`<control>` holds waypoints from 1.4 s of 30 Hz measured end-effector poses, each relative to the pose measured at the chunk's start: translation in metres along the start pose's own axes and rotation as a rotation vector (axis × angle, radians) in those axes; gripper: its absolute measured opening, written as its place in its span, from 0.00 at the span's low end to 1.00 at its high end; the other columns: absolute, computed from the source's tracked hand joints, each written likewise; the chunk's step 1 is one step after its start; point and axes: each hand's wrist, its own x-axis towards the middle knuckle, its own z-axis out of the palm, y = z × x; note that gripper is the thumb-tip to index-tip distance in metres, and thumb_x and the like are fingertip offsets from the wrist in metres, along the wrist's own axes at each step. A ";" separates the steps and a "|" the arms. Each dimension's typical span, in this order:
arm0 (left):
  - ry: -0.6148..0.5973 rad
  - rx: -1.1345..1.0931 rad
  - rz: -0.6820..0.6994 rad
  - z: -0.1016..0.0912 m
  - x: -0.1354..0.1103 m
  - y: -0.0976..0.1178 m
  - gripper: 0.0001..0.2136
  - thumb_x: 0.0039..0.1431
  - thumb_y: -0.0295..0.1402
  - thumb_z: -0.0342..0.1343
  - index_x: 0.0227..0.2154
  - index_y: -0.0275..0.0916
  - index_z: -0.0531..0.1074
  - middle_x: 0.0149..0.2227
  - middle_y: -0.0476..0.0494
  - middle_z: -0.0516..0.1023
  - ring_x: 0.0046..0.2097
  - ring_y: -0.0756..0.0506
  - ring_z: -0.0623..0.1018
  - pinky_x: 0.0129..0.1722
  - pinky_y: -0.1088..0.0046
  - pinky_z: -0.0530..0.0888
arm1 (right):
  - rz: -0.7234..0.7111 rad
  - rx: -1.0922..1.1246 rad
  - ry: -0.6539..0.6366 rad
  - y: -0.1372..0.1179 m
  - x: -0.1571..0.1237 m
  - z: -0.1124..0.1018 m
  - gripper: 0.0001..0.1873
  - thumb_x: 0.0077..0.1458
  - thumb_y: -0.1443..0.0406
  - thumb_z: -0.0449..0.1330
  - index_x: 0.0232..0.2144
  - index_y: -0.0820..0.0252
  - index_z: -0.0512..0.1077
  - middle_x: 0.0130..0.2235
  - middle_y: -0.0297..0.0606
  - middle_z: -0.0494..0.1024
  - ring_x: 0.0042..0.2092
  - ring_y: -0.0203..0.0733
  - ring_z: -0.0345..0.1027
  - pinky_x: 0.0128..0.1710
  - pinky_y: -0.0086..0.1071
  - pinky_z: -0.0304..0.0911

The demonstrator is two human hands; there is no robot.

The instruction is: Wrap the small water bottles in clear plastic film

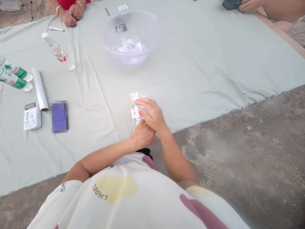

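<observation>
Beside the near edge, cloth (202, 70) spreading rightward, right fingers (142, 101) and left fingers (142, 123) touch a clear packet (134, 111), grip unclear.

A makeshift work spot, indoors or outdoors unclear: a big cloth-draped table (202, 73) is spreading across the upper frame, and rough, stained grey ground (243, 159) is showing at lower right.
</observation>
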 end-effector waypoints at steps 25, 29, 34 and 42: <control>-0.376 -0.647 -0.089 -0.030 -0.080 -0.002 0.10 0.62 0.39 0.52 0.37 0.42 0.78 0.39 0.43 0.81 0.39 0.45 0.78 0.40 0.69 0.73 | 0.681 0.440 0.052 0.070 0.023 -0.013 0.16 0.40 0.62 0.59 0.36 0.55 0.67 0.30 0.31 0.70 0.30 0.38 0.67 0.30 0.33 0.66; -0.017 -0.915 -0.672 -0.049 -0.111 -0.015 0.12 0.58 0.43 0.57 0.36 0.40 0.76 0.37 0.43 0.80 0.42 0.44 0.79 0.42 0.67 0.76 | 0.579 0.337 0.136 0.063 0.020 -0.016 0.14 0.47 0.60 0.58 0.39 0.53 0.67 0.34 0.33 0.72 0.34 0.40 0.69 0.33 0.36 0.68; 0.314 -1.399 -0.921 -0.059 -0.113 -0.026 0.24 0.58 0.45 0.60 0.54 0.41 0.67 0.54 0.32 0.75 0.51 0.38 0.79 0.45 0.57 0.78 | 0.354 0.104 0.196 0.018 0.024 -0.014 0.19 0.58 0.56 0.52 0.50 0.53 0.66 0.42 0.42 0.72 0.44 0.48 0.72 0.40 0.43 0.69; 0.366 -1.827 -0.651 -0.082 -0.087 -0.044 0.24 0.65 0.51 0.47 0.47 0.35 0.74 0.50 0.33 0.79 0.53 0.36 0.77 0.50 0.56 0.75 | 0.072 0.153 0.082 -0.061 0.010 0.014 0.17 0.58 0.54 0.54 0.48 0.50 0.64 0.47 0.41 0.69 0.48 0.48 0.69 0.47 0.45 0.69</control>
